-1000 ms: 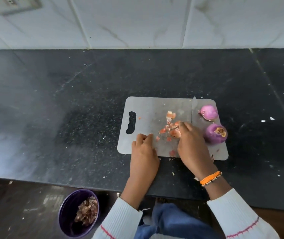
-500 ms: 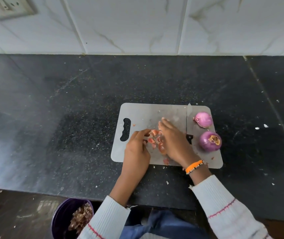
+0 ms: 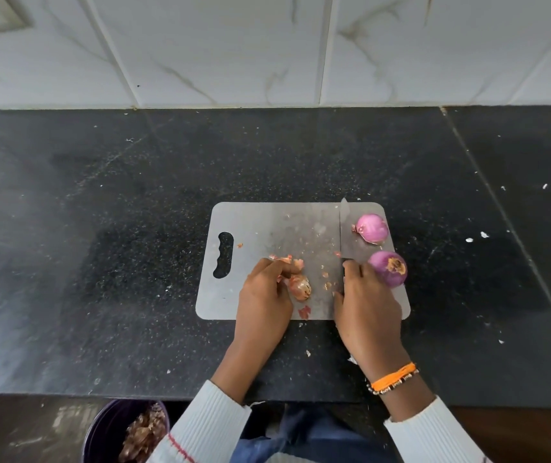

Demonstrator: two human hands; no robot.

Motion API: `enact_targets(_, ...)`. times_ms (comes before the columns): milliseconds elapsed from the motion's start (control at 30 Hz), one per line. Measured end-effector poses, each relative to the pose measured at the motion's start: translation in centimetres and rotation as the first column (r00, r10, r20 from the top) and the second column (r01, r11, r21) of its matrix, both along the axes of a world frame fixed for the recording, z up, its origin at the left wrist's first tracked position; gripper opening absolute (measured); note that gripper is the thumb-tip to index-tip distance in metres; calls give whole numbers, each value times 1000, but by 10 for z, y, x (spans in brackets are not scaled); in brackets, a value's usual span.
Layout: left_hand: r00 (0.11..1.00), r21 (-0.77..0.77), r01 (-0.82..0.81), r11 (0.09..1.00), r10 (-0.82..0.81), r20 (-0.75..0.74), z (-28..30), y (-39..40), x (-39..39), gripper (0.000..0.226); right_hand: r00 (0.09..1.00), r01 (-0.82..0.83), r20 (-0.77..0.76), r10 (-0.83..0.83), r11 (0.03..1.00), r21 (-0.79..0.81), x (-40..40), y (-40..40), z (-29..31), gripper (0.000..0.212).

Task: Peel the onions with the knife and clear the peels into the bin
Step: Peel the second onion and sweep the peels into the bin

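A grey cutting board (image 3: 267, 225) lies on the black counter. Two peeled purple onions sit at its right end, one at the back (image 3: 372, 227) and one nearer (image 3: 388, 268). A knife (image 3: 346, 235) lies beside them, its blade pointing away from me. My right hand (image 3: 366, 309) grips the knife's handle, which it hides almost fully. My left hand (image 3: 262, 299) holds a clump of orange-brown onion peels (image 3: 300, 286) against the board. Small peel scraps (image 3: 305, 311) lie scattered between my hands.
A purple bin (image 3: 107, 429) partly filled with peels stands on the floor below the counter edge, to my lower left. White crumbs (image 3: 484, 234) dot the counter to the right. A tiled wall (image 3: 267, 51) runs along the back.
My right hand left the peel pile and moved right onto the knife handle. My left hand closed round the gathered peels.
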State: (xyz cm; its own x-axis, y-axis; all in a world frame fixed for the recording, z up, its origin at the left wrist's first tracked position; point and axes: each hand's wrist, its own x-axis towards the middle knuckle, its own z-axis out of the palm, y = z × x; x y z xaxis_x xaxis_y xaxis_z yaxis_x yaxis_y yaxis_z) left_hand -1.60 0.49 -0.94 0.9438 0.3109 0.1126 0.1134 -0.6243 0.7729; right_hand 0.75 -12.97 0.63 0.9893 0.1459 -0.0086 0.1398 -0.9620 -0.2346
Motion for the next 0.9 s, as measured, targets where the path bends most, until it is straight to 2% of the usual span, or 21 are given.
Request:
enact_targets(133,1000,-22,-13,1000,13,-8,1,0,0,41,998,-54,-5,55,998,29,-4,2,2,45)
enact_targets(300,999,-30,-44,999,43,-14,4,2,-1,40,969,-238,-28,244,961,138,-16,16,3,47)
enact_targets(500,998,-6,-55,998,55,-35,3,6,-2,36,989,-144,8,145,977,160,-6,9,10,50)
enact_targets(633,996,-3,-70,998,70,-59,0,10,-3,34,996,-41,-76,41,999,5,-3,5,16,41)
enact_targets(700,996,2,-68,998,68,-53,0,10,-3,36,993,-73,-97,69,997,-38,-9,8,16,41)
enact_targets(900,997,-1,-67,998,67,-36,1,9,-2,39,971,-208,-115,210,978,28,-11,20,20,50)
